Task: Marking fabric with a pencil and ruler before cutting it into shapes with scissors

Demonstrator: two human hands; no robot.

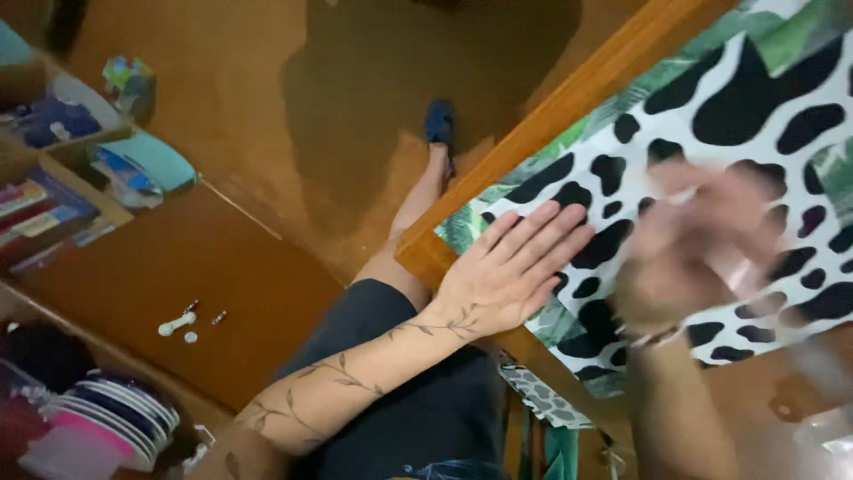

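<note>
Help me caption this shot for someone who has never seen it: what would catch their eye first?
First, the black-and-white cow-print sheet spread on the wooden table at the right. The left hand lies flat and open on it, a leafy vine tattoo running up the forearm. Beside it the right hand is a blur, so what it holds cannot be told.

Cow-print cloth (711, 116), black blotches on white, spread flat on leaf-patterned table, touching wooden edge

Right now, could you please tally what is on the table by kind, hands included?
Hands: 2, the left hand lying flat and the right hand blurred
Cow-print sheet: 1
Leaf-print sheet under it: 1
Total: 4
</note>
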